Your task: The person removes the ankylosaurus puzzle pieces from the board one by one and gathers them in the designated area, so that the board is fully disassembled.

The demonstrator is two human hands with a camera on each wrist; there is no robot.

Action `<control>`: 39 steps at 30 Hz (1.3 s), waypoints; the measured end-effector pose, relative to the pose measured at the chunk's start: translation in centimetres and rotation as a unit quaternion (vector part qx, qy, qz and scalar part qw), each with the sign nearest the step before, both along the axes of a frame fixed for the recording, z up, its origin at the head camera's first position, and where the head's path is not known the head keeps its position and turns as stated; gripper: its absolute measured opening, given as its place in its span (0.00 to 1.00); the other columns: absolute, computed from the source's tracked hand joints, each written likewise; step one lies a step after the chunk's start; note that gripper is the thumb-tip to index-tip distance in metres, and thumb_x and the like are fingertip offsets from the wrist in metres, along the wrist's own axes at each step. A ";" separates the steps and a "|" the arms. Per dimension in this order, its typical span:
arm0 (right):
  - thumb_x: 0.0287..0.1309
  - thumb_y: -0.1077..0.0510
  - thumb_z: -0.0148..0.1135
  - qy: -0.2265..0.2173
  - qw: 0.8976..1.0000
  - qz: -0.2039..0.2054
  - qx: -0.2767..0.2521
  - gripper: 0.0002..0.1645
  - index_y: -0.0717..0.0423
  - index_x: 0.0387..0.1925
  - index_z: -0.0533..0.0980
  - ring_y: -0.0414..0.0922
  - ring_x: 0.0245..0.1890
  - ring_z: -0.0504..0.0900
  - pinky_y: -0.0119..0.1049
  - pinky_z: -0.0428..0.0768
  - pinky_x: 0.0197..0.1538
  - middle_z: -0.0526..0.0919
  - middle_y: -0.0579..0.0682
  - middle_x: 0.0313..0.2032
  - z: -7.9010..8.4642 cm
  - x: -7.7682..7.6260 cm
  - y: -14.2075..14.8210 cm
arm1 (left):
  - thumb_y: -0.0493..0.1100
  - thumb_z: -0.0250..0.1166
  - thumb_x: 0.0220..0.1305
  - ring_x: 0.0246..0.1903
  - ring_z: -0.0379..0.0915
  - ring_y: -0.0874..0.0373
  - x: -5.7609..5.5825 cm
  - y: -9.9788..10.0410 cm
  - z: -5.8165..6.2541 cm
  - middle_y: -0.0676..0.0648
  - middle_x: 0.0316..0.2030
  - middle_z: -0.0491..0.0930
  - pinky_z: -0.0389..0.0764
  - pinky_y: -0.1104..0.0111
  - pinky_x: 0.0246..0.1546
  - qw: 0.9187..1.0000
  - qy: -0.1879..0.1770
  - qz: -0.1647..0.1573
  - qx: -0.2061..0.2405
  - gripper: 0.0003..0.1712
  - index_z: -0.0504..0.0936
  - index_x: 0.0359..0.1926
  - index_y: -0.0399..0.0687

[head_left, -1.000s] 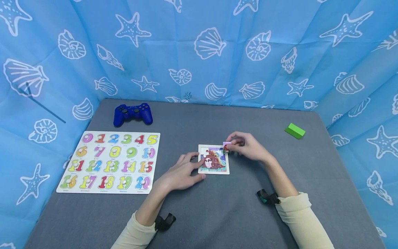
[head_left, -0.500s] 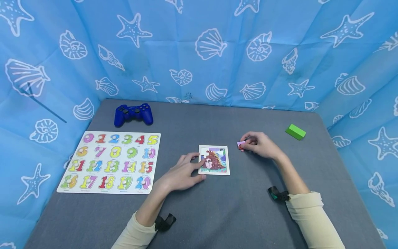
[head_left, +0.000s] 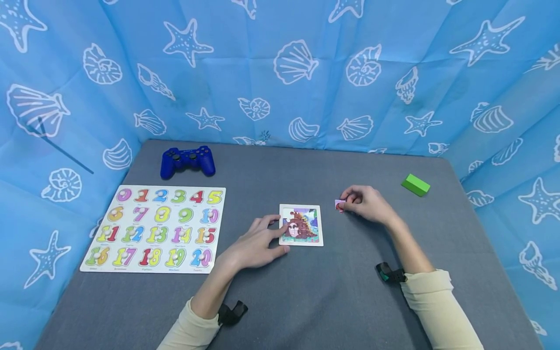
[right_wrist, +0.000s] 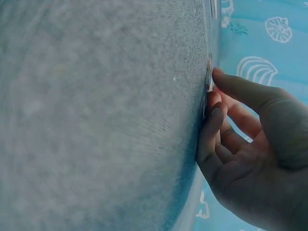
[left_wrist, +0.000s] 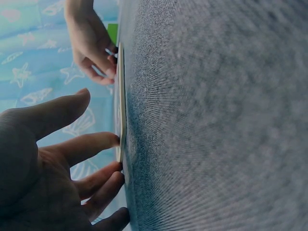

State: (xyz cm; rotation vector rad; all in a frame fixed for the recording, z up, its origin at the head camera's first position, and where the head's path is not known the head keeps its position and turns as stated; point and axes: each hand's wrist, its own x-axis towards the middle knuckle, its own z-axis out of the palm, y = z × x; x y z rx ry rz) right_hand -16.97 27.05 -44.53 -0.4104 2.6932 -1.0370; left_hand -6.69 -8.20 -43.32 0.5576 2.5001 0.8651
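Observation:
A small square jigsaw puzzle [head_left: 321, 233] in a pale frame lies mid-table, with a brown spiky-backed creature pictured on it. White base shows at its upper left. My left hand [head_left: 255, 247] rests against its left side, the index fingertip on the picture and the thumb at the lower left corner. In the left wrist view the fingertips [left_wrist: 115, 139] touch the frame's edge. To the right of the puzzle, my right hand [head_left: 369, 204] pinches a purple and red puzzle piece [head_left: 338, 205] low at the table surface. That piece is partly hidden by the fingers.
On the left lies a white number board [head_left: 166, 268] with knobbed pieces from 0 to 20. Behind it is a blue game controller [head_left: 187, 160]. A green block [head_left: 416, 184] sits at the right rear. A blue shell-print curtain [head_left: 262, 63] surrounds the grey table [head_left: 315, 301].
My right hand has moved right with the puzzle piece, away from the puzzle's upper right corner, and has barely moved in the last half second. The left hand has stayed put.

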 end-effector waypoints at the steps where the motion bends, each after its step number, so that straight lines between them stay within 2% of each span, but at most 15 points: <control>1: 0.69 0.59 0.72 -0.003 1.000 -0.001 -0.004 0.09 0.61 0.46 0.85 0.36 0.28 0.75 0.29 0.72 0.31 0.86 0.54 0.34 0.0 0.0 0.0 | 0.58 0.64 0.79 0.83 0.52 0.42 0.0 0.0 0.0 0.46 0.86 0.55 0.69 0.38 0.76 1.000 0.000 0.000 0.001 0.38 0.67 0.83 0.55; 10: 0.71 0.59 0.71 -0.027 0.998 0.002 -0.049 0.10 0.62 0.48 0.85 0.35 0.28 0.80 0.31 0.82 0.32 0.87 0.57 0.36 0.5 0.5 -0.8 | 0.58 0.64 0.79 0.83 0.52 0.43 -0.1 -0.1 -0.3 0.46 0.86 0.55 0.69 0.38 0.76 1.000 0.001 0.000 0.001 0.38 0.67 0.82 0.55; 18: 0.70 0.60 0.72 -0.019 0.997 0.019 -0.072 0.11 0.63 0.49 0.85 0.44 0.29 0.85 0.33 0.84 0.32 0.88 0.57 0.36 0.8 1.0 -2.9 | 0.58 0.64 0.79 0.83 0.52 0.42 0.0 -0.1 -0.3 0.46 0.87 0.55 0.69 0.36 0.75 1.000 0.005 -0.001 -0.001 0.38 0.67 0.83 0.55; 25: 0.70 0.62 0.71 -0.025 0.993 0.055 -0.099 0.09 0.64 0.47 0.85 0.47 0.30 0.85 0.32 0.83 0.32 0.88 0.58 0.36 0.8 1.3 -5.2 | 0.58 0.64 0.79 0.83 0.52 0.42 -0.1 0.0 -0.3 0.46 0.86 0.55 0.70 0.37 0.75 1.000 0.004 0.000 -0.006 0.38 0.68 0.82 0.55; 35: 0.69 0.60 0.72 -0.026 0.991 0.107 -0.070 0.09 0.59 0.49 0.87 0.41 0.38 0.85 0.30 0.82 0.43 0.91 0.53 0.39 0.4 1.3 -9.0 | 0.58 0.64 0.79 0.83 0.53 0.42 -0.2 0.0 -0.3 0.46 0.86 0.55 0.70 0.36 0.75 1.000 0.004 0.000 -0.006 0.38 0.68 0.82 0.55; 39: 0.70 0.59 0.73 -0.029 0.991 0.122 -0.051 0.10 0.58 0.49 0.88 0.40 0.34 0.83 0.30 0.79 0.40 0.90 0.51 0.36 0.4 1.0 -10.2 | 0.58 0.64 0.79 0.82 0.53 0.42 -0.2 0.0 -0.3 0.46 0.86 0.55 0.70 0.35 0.74 1.000 0.004 -0.001 -0.003 0.37 0.68 0.82 0.55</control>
